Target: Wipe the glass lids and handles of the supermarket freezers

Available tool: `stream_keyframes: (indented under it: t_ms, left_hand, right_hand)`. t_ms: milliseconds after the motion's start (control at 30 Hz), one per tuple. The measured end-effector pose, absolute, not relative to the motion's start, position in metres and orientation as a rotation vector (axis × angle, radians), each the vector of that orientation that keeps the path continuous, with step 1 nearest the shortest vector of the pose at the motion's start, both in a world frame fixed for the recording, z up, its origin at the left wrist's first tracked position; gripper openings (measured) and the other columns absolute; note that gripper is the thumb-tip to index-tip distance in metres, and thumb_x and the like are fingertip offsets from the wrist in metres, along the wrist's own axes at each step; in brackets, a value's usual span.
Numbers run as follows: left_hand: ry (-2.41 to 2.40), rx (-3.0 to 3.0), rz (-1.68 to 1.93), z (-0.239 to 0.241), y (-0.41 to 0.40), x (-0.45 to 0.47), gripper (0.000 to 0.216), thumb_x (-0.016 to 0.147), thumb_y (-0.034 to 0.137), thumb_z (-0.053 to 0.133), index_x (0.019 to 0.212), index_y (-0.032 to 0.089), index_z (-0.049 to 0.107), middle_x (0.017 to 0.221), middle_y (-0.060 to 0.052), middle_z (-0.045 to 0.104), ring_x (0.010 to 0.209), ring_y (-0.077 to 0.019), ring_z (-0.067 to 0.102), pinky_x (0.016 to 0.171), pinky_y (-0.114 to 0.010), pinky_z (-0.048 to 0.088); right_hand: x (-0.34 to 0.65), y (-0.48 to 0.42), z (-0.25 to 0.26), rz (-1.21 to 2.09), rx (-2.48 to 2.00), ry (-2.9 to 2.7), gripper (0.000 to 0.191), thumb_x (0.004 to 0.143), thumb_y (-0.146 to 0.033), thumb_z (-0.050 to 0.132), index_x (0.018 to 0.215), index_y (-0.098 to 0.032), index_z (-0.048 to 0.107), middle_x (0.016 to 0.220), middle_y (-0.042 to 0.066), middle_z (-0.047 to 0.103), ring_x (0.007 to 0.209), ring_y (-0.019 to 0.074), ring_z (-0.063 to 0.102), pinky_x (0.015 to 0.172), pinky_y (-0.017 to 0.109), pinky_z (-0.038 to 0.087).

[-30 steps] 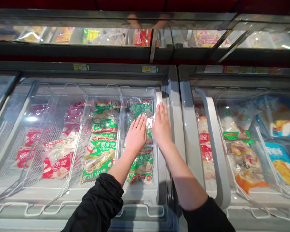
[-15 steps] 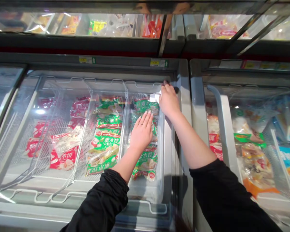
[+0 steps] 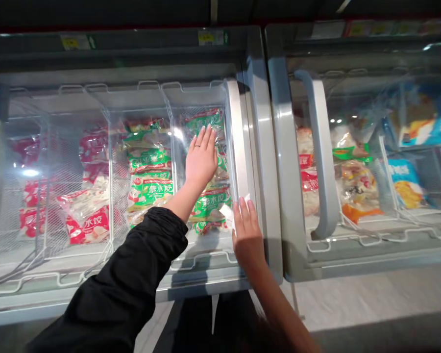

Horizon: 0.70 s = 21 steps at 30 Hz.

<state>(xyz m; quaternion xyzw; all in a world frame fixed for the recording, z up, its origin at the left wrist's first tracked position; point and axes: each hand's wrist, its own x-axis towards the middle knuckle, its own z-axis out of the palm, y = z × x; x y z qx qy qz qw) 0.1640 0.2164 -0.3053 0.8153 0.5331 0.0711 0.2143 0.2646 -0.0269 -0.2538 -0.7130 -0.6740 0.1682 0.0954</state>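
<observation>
Left hand (image 3: 201,159) lies flat and open, fingers loosely spread, on the freezer's glass lid (image 3: 147,98) above green dumpling packs (image 3: 149,189) — right hand (image 3: 247,238), fingers straight, presses a white cloth (image 3: 227,213) onto the lid's near right corner beside the grey handle (image 3: 235,132).

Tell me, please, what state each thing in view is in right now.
left hand, open, flat on the glass lid.
right hand, open, pressing a white cloth on the glass lid.
white cloth, crumpled, partly under the right hand.
glass lid, shut, its handle beside the frame.
green dumpling bags, sealed, stacked in wire baskets.
</observation>
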Motion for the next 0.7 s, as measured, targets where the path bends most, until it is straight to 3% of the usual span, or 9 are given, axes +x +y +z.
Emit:
stream_keyframes:
  t_ms: [200,300,400,533,633,700]
  left_hand:
    - [1.451,2.206,0.278,-0.315,0.217,0.163,0.068,0.100,0.019,0.044,0.167,0.019,0.032,0.175,-0.006,0.031,0.165,-0.0268,0.021,0.137,-0.051,0.019]
    - [1.378,2.173,0.404,-0.337,0.222,0.158,0.063,0.103,0.024,0.043,0.166,0.022,0.033,0.175,0.000,0.032,0.166,-0.0211,0.014,0.139,-0.050,0.013]
    - [1.319,2.110,0.511,-0.361,0.229,0.152,0.057,0.105,0.021,0.043,0.161,0.027,0.038,0.173,0.007,0.034,0.166,-0.0125,0.014,0.140,-0.045,0.010]
    - [1.367,2.096,0.413,-0.374,0.240,0.150,0.059,0.097,0.006,0.051,0.154,0.023,0.047,0.172,0.007,0.038,0.162,-0.0127,0.027,0.140,-0.049,0.013]
    - [1.368,2.147,0.411,-0.371,0.244,0.153,0.058,0.099,0.003,0.048,0.156,0.014,0.043,0.172,0.000,0.038,0.163,-0.0148,0.026,0.139,-0.050,0.010]
    - [1.361,2.187,0.377,-0.366,0.239,0.152,0.058,0.100,0.002,0.046,0.157,0.010,0.040,0.174,-0.002,0.035,0.163,-0.0160,0.024,0.139,-0.048,0.009]
  right_hand:
    - [0.268,-0.094,-0.258,0.490,-2.110,-2.066,0.094,0.096,0.000,0.047,0.172,-0.026,-0.003,0.175,0.012,0.029,0.161,0.0311,0.031,0.124,0.051,0.048]
    - [0.287,-0.099,-0.257,0.505,-2.088,-2.011,0.091,0.098,-0.001,0.043,0.172,-0.022,-0.005,0.176,0.015,0.025,0.159,0.0271,0.035,0.123,0.043,0.049]
    - [0.301,-0.093,-0.258,0.592,-2.064,-1.841,0.090,0.098,-0.004,0.042,0.172,-0.024,-0.007,0.177,0.017,0.023,0.160,0.0246,0.033,0.124,0.045,0.047]
    - [0.300,-0.089,-0.261,0.750,-2.036,-1.642,0.072,0.100,-0.007,0.039,0.168,-0.023,0.017,0.172,0.017,0.037,0.158,0.0216,0.039,0.125,0.054,0.044]
    - [0.296,-0.099,-0.260,0.747,-2.112,-1.622,0.051,0.104,-0.014,0.039,0.155,-0.020,0.042,0.166,0.017,0.047,0.156,0.0221,0.043,0.125,0.054,0.043]
    - [0.294,-0.113,-0.256,0.774,-2.145,-1.698,0.048,0.104,-0.014,0.035,0.151,-0.018,0.050,0.165,0.017,0.048,0.158,0.0227,0.040,0.129,0.053,0.039]
